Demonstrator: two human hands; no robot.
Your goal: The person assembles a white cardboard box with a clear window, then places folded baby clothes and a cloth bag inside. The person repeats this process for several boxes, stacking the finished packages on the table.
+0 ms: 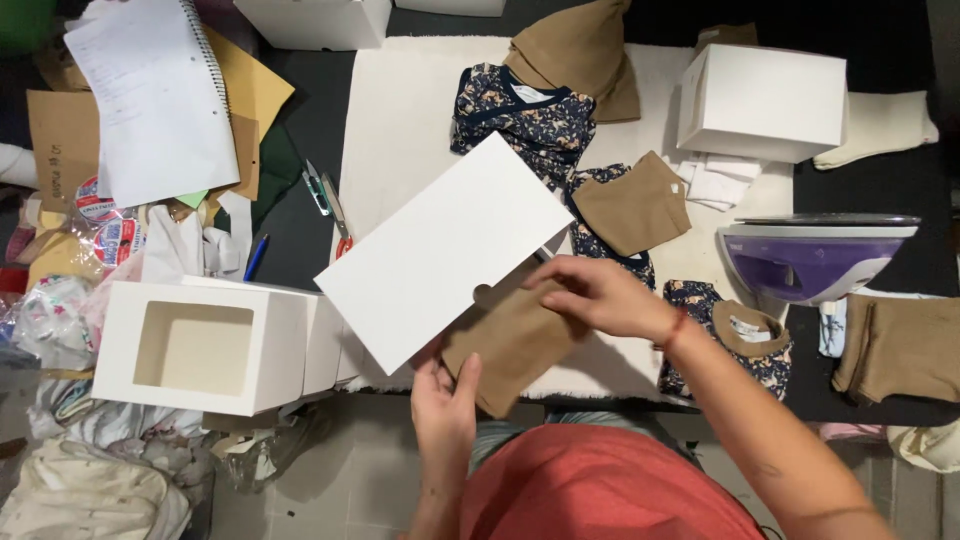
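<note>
Two hands meet low in the middle of the frame, and between them we see a folded brown cloth (510,345) half under a flat white box sleeve (440,250) that lies tilted across the cream mat (400,100). Our left hand (443,405) is closed on the lower edge of the cloth and the sleeve's near corner, thumb on top. Our right hand (590,292) pinches the cloth's upper edge with curled fingers, right at the sleeve's notched opening.

Trouble, as we judge it, could start at that opening: the cloth looks nearly as wide as the sleeve, so a corner may catch and the fold could bunch or come undone. The sleeve is thin card, and a hard squeeze from the left hand might crease it. The purple iron (815,260) stands just right of our right forearm; a wide elbow swing could knock it. The scissors (338,215) lie left of the sleeve, near the mat's edge.
</note>
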